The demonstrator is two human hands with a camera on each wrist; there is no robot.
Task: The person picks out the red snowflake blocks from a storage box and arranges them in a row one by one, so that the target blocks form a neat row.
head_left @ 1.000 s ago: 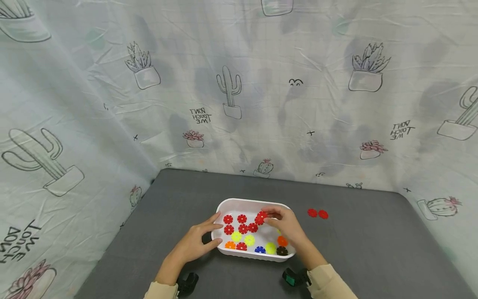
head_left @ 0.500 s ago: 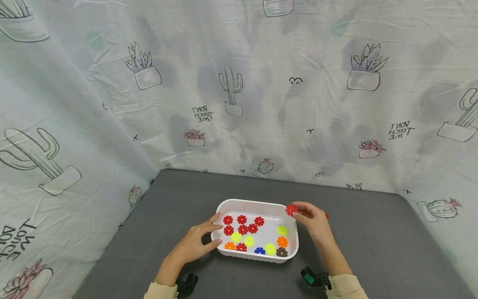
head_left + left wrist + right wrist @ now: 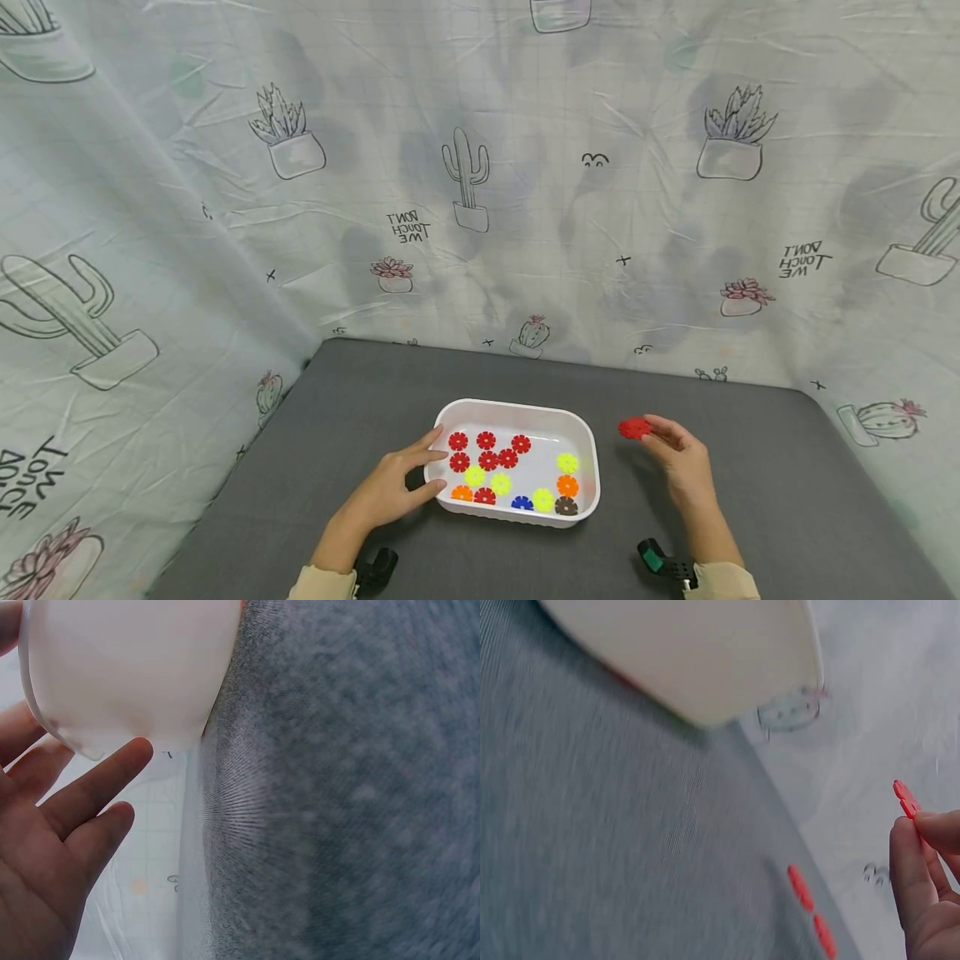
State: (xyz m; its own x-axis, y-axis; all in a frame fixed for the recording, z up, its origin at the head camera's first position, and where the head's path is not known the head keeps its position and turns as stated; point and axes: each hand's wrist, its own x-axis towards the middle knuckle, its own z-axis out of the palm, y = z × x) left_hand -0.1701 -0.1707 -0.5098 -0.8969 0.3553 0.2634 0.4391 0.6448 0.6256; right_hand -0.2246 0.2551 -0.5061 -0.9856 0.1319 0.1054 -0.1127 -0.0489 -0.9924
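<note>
My right hand (image 3: 681, 458) pinches a red notched plastic disc (image 3: 908, 805) between thumb and fingers, right of the tray. In the right wrist view, two more red discs (image 3: 800, 888) lie on the table below it; in the head view the held disc and fingers overlap that spot. My left hand (image 3: 393, 483) rests at the left end of the white tray (image 3: 592, 450), fingers spread over its rim. The left wrist view shows two straight fingers (image 3: 105, 780) beside the tray's outer wall. Inside are several red discs (image 3: 486, 439), along with yellow, orange, blue and brown ones.
The tray stands on a grey cloth-covered table (image 3: 375, 375). Behind and at the sides hangs a pale curtain (image 3: 525, 250) printed with cacti. Each wrist wears a black strap device (image 3: 663, 562).
My right hand has lifted a red disc out of the tray and carried it right, past the tray's rim and over the table. My left hand has stayed at the tray's left end.
</note>
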